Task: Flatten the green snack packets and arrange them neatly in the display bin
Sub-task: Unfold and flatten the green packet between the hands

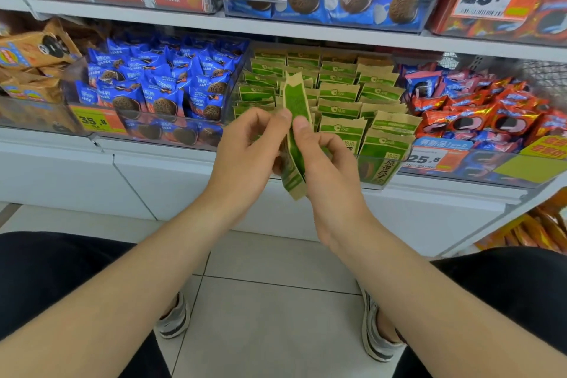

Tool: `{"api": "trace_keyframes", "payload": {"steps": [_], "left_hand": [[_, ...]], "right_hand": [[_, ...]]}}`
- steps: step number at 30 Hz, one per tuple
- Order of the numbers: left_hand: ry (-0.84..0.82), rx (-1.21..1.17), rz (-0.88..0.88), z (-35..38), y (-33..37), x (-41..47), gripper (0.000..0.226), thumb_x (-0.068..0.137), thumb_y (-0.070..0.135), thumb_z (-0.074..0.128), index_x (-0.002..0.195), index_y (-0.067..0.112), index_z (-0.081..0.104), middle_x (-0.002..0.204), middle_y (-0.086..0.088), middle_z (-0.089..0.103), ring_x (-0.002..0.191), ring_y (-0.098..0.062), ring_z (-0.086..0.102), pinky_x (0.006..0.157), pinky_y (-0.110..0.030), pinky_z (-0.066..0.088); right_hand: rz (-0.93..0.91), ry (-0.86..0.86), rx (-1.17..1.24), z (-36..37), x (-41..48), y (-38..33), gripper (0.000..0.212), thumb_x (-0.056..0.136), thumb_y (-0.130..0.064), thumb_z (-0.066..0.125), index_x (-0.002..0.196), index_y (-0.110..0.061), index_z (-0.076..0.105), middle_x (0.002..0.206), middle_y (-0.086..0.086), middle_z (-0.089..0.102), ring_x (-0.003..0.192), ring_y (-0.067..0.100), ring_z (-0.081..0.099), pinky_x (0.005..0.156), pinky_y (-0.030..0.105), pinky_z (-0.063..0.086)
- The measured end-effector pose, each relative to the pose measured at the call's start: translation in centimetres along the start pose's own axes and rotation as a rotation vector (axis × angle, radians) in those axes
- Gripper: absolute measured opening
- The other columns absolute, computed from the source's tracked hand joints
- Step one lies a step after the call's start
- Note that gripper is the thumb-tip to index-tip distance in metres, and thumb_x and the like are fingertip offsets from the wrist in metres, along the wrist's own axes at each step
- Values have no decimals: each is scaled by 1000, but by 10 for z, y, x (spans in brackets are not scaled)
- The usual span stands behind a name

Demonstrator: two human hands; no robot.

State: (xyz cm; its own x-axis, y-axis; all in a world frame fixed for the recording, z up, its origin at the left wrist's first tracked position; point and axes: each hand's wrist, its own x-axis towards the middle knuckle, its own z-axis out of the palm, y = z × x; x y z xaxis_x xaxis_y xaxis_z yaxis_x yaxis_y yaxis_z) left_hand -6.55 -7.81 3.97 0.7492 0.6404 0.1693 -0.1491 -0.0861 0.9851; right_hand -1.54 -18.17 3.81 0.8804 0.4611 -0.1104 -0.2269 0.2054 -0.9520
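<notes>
A small stack of green and tan snack packets (295, 101) stands edge-on between my hands, in front of the shelf. My left hand (245, 153) pinches it from the left side with thumb and fingers. From the right, my right hand (325, 159) grips it with the thumb pressed on the near edge. Behind them sits the clear display bin (380, 184), holding several rows of upright green packets (340, 92). The left front part of the bin is hidden by my hands.
A bin of blue cookie packets (159, 86) sits left of the green bin, and red packets (478, 113) lie to the right. An upper shelf (276, 24) overhangs the bins. Price tags (429, 158) hang on the fronts. My knees and shoes are over a tiled floor (270, 301).
</notes>
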Motion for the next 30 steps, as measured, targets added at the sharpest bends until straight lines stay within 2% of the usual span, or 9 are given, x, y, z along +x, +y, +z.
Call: {"api": "trace_keyframes", "payload": {"steps": [5,7,9,14,18,21,24,27,30], "left_hand": [[-20,93,-23,2,-10,-14,43,97,43,67,80,5,58,81,-16,64,81,-24,64,88,-63,61],[-33,151,19,3,-11,-16,54,97,50,63,79,-1,59,80,-21,65,82,-36,67,81,-65,61],[-39,223,108,2,-12,-17,56,100,55,58,74,4,57,68,-14,58,76,-41,62,73,-63,61],[78,294,245,4,-11,-13,47,109,43,50,73,13,50,60,8,41,62,-16,41,61,-60,58],[55,258,230,4,-14,-13,45,108,42,55,74,13,51,63,5,48,65,-26,51,67,-62,60],[60,241,214,7,-14,-16,42,101,36,68,69,9,61,66,-1,66,78,-17,71,76,-55,61],[51,277,242,9,-16,-16,34,98,27,68,68,12,66,75,2,76,105,-4,74,86,-44,60],[78,394,300,9,-16,-19,37,105,20,59,69,23,56,61,19,58,66,2,57,64,-19,41],[110,462,339,7,-15,-24,28,112,22,50,85,14,54,64,13,50,61,-6,47,58,-24,35]], "right_hand": [[-23,69,-54,-7,-5,6,42,96,-50,73,93,-10,60,73,4,68,71,16,65,71,34,59],[-51,78,-92,-9,-7,6,45,96,-51,72,89,-9,62,72,6,64,69,17,62,70,33,58],[-99,64,-121,-10,-8,4,44,98,-48,72,88,-6,62,70,10,60,66,19,57,64,33,54],[-135,4,-145,-13,-5,1,38,98,-29,76,96,6,62,77,18,69,70,24,65,76,52,62],[-195,28,-214,-10,-5,8,31,103,-33,68,94,-5,57,75,19,65,64,25,59,66,48,56],[-257,35,-245,-10,-1,12,40,105,-42,59,96,-3,56,83,30,68,75,46,65,68,61,58],[-276,27,-219,-14,2,11,43,106,-41,58,102,1,58,88,33,68,81,51,67,69,66,57],[-293,-15,-252,-14,2,10,49,103,-48,59,100,1,63,88,33,67,83,55,64,69,70,55],[-318,-48,-333,-17,7,12,41,101,-45,59,96,-5,68,86,26,70,81,49,66,72,68,56]]}}
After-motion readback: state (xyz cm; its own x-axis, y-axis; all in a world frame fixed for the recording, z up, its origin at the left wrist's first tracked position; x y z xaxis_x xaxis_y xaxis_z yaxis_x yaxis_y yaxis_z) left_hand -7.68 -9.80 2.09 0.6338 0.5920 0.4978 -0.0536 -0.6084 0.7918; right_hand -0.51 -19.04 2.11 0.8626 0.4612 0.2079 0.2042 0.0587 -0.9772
